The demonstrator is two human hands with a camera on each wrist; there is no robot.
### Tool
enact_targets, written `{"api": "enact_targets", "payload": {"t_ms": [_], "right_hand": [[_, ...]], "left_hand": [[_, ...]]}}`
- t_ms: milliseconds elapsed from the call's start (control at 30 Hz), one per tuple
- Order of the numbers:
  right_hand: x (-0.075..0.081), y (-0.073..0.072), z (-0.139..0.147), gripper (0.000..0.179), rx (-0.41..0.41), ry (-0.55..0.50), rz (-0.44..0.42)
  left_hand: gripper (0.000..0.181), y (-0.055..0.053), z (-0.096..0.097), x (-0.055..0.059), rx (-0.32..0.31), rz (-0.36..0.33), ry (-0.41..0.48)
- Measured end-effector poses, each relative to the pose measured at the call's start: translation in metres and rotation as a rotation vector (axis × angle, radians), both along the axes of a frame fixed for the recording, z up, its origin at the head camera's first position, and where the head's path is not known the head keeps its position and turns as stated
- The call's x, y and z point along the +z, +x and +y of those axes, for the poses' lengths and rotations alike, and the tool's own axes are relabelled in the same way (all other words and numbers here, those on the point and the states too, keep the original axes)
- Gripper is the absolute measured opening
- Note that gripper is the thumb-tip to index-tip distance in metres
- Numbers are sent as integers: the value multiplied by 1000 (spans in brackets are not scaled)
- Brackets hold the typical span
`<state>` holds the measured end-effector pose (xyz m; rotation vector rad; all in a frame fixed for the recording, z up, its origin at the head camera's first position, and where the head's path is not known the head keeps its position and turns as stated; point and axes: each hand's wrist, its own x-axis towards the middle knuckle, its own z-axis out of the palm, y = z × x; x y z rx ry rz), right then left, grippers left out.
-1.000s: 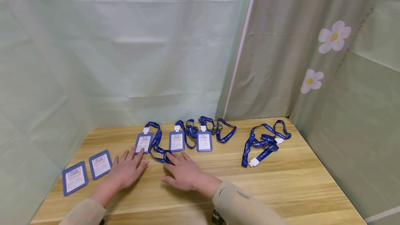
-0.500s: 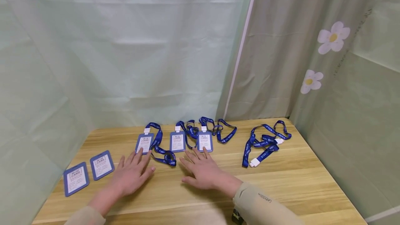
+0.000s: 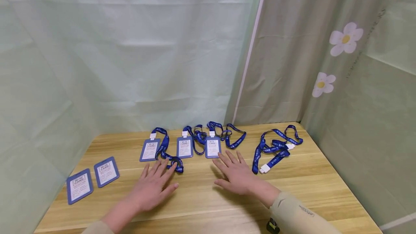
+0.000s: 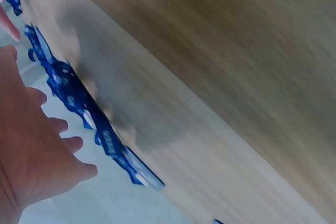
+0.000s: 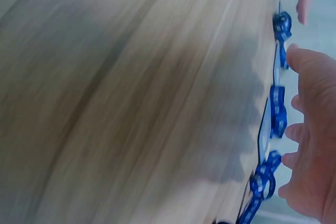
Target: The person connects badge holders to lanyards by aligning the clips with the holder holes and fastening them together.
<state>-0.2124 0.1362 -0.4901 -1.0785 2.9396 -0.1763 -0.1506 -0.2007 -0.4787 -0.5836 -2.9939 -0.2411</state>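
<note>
My left hand (image 3: 152, 187), fingers spread and straight, hovers near the front of the left lanyard (image 3: 164, 146), its fingertips overlapping the strap in the head view. That lanyard is clipped to a blue badge holder (image 3: 150, 150) with a white card in it. My right hand (image 3: 238, 173) is also spread flat, with fingertips just at the lower right corner of another badge holder (image 3: 213, 147). Between them lies a middle badge holder (image 3: 184, 147) with its own blue lanyard (image 3: 198, 140). Both wrist views show each palm raised over the table, casting a shadow, with nothing held.
Two badge holders without straps, one (image 3: 79, 186) nearer the left edge and one (image 3: 106, 172) beside it, lie on the wooden table (image 3: 208, 208). Loose blue lanyards (image 3: 276, 147) with white clips lie at the right. Curtains (image 3: 162, 53) hang behind the table.
My right hand has moved right, from the left lanyard past the middle badge holder to the right one. My left hand has drifted right and back, off the left badge holder.
</note>
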Motion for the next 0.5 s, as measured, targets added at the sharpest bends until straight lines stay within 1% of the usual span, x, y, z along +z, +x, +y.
{"api": "enact_targets", "payload": {"t_ms": [67,167,333,500], "right_hand": [[2,1,8,75,-14,-13,-11],[2,2,21,76,-33,-25,-3],[3,5,44,77,-82,-49,17],[4,6,70,77,-134,-88,33]], "left_hand": [[69,2,6,2,-22,-19,1],[69,3,14,3,-47,-42,-8],[69,5,28,-1,-86,-46,-22],[70,8,47,1,-133,-75,-27]]}}
